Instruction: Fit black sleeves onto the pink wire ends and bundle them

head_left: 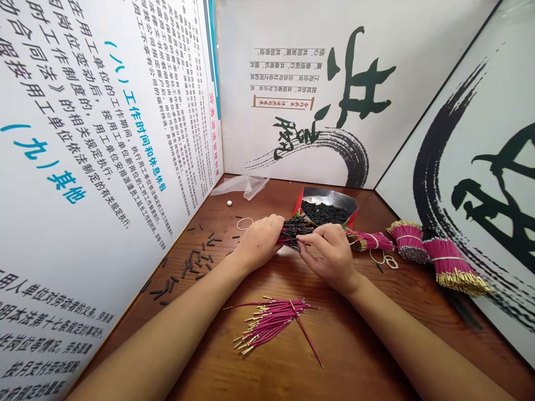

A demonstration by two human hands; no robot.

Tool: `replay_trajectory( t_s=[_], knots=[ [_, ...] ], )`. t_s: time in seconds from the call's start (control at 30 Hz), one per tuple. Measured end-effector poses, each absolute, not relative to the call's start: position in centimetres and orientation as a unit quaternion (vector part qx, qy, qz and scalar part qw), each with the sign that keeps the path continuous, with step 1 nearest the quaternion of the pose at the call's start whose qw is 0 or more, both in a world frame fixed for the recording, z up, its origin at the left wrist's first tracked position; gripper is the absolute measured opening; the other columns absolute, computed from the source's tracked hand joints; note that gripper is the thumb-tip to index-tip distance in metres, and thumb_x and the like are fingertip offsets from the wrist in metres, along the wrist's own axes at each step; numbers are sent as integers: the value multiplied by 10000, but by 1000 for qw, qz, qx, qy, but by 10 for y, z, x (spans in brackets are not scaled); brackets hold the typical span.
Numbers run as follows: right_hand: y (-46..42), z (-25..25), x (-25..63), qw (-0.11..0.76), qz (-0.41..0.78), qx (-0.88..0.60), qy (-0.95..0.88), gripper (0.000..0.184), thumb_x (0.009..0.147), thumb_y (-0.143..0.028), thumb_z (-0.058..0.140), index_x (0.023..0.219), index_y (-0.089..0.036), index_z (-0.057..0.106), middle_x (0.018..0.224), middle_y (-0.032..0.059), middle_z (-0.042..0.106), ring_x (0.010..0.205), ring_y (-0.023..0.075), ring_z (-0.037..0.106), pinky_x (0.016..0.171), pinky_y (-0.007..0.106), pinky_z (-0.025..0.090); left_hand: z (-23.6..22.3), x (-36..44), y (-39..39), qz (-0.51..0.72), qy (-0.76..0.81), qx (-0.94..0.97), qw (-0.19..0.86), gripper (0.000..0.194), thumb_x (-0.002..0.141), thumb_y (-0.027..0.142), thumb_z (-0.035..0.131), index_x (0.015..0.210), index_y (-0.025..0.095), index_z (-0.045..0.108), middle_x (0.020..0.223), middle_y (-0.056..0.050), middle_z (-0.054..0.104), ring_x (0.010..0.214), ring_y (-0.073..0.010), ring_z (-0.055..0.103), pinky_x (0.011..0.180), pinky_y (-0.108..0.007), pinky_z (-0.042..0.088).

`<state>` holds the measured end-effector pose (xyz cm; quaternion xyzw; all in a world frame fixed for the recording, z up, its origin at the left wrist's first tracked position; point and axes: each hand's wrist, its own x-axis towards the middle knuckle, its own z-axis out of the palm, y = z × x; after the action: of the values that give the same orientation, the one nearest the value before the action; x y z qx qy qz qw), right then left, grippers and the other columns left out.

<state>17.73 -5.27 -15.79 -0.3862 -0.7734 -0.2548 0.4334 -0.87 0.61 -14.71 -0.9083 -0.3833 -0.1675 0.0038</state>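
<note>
My left hand (259,240) is closed around a bunch of magenta wires (296,229) whose ends wear short black sleeves. My right hand (330,252) pinches at the sleeved tips of that bunch with thumb and forefinger; what it pinches is too small to name. Just behind both hands stands a shallow tray of black sleeves (326,211). On the wooden table (355,340) near me lies a loose pile of magenta wires (271,322) with gold tips.
Black sleeves (196,264) lie scattered at the left by the printed panel (83,167). Tied bundles of magenta wires (434,257) lie at the right wall. Rubber bands (385,259), another band (244,224), a clear plastic bag (244,185) and a white bead (229,204) sit on the table.
</note>
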Motion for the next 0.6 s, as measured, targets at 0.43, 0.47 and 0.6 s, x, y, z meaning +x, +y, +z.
replay_trajectory(
  t_s=[0.43,0.47,0.6],
  knots=[
    [-50,-160,179,442,-234,-387,-775,91,866,-139,658,928,-201,637,782,21,555,728,166,524,679,322,390,-150,-12,11,-179,-394,-901,0,125,915,247,537,1014,184,494,1019,-82,653,958,-250,632,798,-357,485],
    [-50,-160,179,443,-232,-388,-774,91,866,-141,660,932,-201,640,782,22,555,728,167,525,677,322,389,-150,-12,11,-180,-394,-901,-2,125,917,252,535,1014,184,494,1021,-83,653,959,-249,632,798,-357,485],
    [-50,-160,180,445,-228,-390,-773,125,865,-143,661,975,-202,648,790,23,561,744,171,539,685,324,394,-150,-12,10,-183,-391,-902,-9,132,921,258,535,1020,183,494,1032,-85,654,968,-246,631,803,-353,484]
  ],
)
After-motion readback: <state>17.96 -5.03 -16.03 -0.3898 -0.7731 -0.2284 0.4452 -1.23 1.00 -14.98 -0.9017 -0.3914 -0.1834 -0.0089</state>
